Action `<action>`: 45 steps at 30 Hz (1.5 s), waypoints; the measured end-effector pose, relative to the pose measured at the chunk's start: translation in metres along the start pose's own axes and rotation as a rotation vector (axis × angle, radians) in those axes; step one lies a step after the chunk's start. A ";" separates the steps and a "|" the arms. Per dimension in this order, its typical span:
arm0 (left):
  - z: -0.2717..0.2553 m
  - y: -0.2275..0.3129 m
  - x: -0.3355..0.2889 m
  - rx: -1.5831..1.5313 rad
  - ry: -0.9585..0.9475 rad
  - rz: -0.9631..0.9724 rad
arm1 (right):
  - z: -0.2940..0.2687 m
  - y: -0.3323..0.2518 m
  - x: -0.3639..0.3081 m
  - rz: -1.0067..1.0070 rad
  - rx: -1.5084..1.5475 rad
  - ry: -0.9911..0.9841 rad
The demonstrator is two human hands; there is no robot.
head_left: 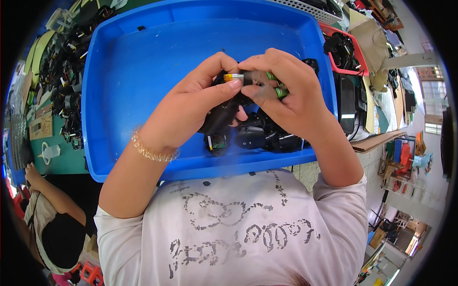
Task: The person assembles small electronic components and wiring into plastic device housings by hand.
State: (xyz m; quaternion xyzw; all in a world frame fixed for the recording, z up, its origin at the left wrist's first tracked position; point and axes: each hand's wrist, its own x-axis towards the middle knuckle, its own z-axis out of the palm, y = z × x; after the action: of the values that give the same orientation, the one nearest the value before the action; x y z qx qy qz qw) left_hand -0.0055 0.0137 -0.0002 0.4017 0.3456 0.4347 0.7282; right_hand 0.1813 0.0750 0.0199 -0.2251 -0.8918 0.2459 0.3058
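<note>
My left hand (198,93) is closed around a black plastic housing (219,117) above the blue tray (157,169). Between its thumb and forefinger shows a small silver piece with a yellow end (234,77), perhaps a battery. My right hand (293,88) is closed on a green-handled tool (280,91), which looks like small pliers. Its tip is blurred and partly hidden by the fingers, close to the silver piece. Below the hands, several black plastic housings (267,136) lie in the tray; one housing (218,144) shows a green circuit board.
Heaps of black electronic parts (67,107) cover the green table at left. A red basket (365,66) of similar parts stands to the right of the tray. A clear plastic cup (51,151) is at the left edge. Another person's arm (55,193) shows at lower left.
</note>
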 end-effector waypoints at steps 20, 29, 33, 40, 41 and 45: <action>-0.005 0.003 0.000 -0.382 -0.200 -0.059 | 0.003 0.016 -0.003 -0.277 0.113 0.217; 0.003 0.008 -0.005 -0.351 -0.087 -0.132 | -0.003 0.014 -0.006 -0.444 -0.150 0.127; 0.005 0.015 -0.008 -0.386 -0.144 -0.151 | -0.003 0.014 -0.008 -0.435 -0.175 0.074; -0.003 0.011 -0.009 -0.314 -0.212 -0.165 | 0.002 0.015 -0.006 -0.473 -0.167 0.108; -0.004 0.010 -0.008 -0.317 -0.236 -0.187 | 0.003 0.016 -0.007 -0.482 -0.165 0.111; -0.002 0.010 -0.006 -0.321 -0.219 -0.248 | 0.004 0.018 -0.007 -0.501 -0.195 0.111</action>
State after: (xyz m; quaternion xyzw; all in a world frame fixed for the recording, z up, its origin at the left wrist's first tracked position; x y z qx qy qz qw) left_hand -0.0137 0.0115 0.0089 0.2798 0.2379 0.3450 0.8638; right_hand 0.1881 0.0838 0.0039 -0.0391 -0.9211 0.0630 0.3823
